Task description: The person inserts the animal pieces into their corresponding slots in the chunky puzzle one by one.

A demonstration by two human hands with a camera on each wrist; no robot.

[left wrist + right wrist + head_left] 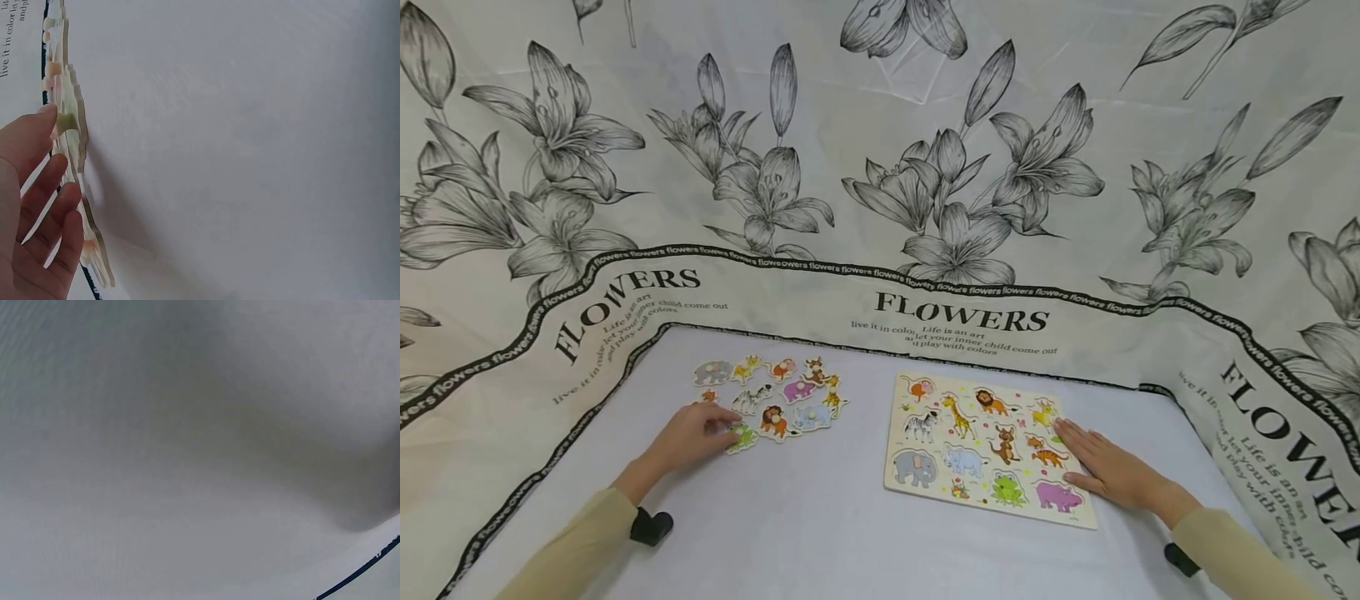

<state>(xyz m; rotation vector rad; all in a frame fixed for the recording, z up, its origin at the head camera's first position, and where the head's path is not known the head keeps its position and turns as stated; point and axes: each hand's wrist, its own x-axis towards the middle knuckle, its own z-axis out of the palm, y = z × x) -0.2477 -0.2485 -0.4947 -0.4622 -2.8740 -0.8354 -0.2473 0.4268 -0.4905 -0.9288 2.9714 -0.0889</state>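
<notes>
So you've got a white counter [850, 542] here, with a pale cloth [805, 308] covered in black line-drawn lilies closing it in on the left, along the back and round the right; a dark band [760, 263] of tiny "flowers" lettering runs across it, big FLOWERS print just below. Starting from the left: your tan left sleeve [568, 542] comes in low, with a small black block [651, 527] at the wrist, and your left hand [692, 433] has thumb and fingertips pinched at the knob of the green frog piece [745, 437], which sits at the near left edge of the loose pieces. That hand is partly in the way, covering some of the frog and of a little orange piece [709, 396] behind it. Next over is the rest of the bunch, packed close: grey elephant [712, 372], zebra [751, 399], lion [772, 422], purple hippo [800, 390], giraffe [832, 398] and a few more. Then there's a gap, and the animal board [985, 500] lies flat, slightly askew. Your right hand [1112, 471] rests over its right edge, fingers straight, gripping nothing. The right wrist view is basically blurry white and shadow.
</notes>
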